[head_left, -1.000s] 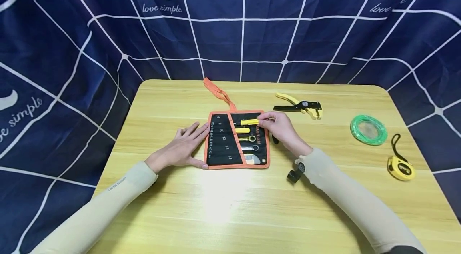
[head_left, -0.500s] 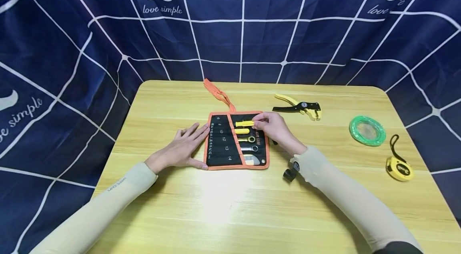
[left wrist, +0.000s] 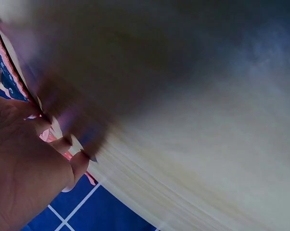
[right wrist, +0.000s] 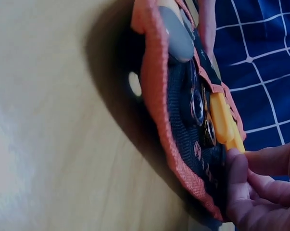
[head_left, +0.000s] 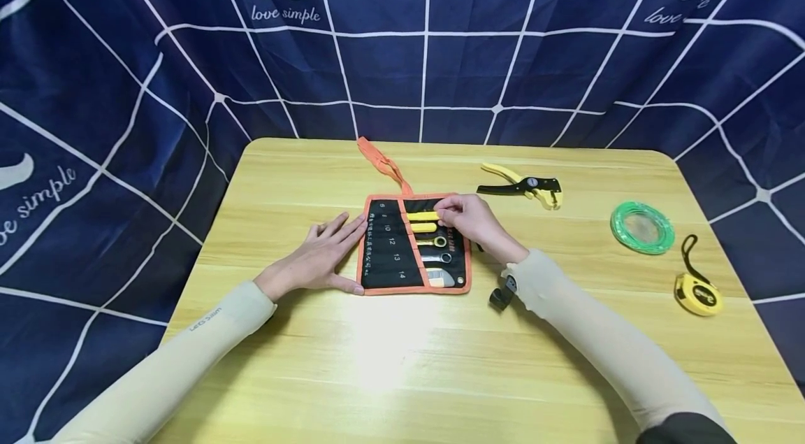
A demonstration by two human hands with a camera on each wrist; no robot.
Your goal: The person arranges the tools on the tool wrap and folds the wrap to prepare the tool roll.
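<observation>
**Two hands working at one open tool roll**

One fabric tool roll (head_left: 402, 248), black with orange edging and an orange strap, is lying unrolled on the pale wooden table (head_left: 390, 360). Its pockets are numbered in white, and five tools are sitting in them: two with yellow handles at the far end, two shiny metal wrenches (head_left: 435, 250) nearer, and one broad metal piece nearest.

The right hand (head_left: 468, 220) is pinching the farthest yellow-handled tool (head_left: 420, 216) with curled fingertips at the roll's far right corner; the right wrist view is showing those fingertips (right wrist: 238, 168) against the yellow handle (right wrist: 224, 120). The left hand (head_left: 321, 259) is lying flat with fingers straight, pressing on the table and touching the roll's left edge.

Off to the right are lying one yellow-and-black wire stripper (head_left: 525, 187), one round green coil (head_left: 643, 227) and one yellow tape measure (head_left: 698, 294) with a black loop.
</observation>
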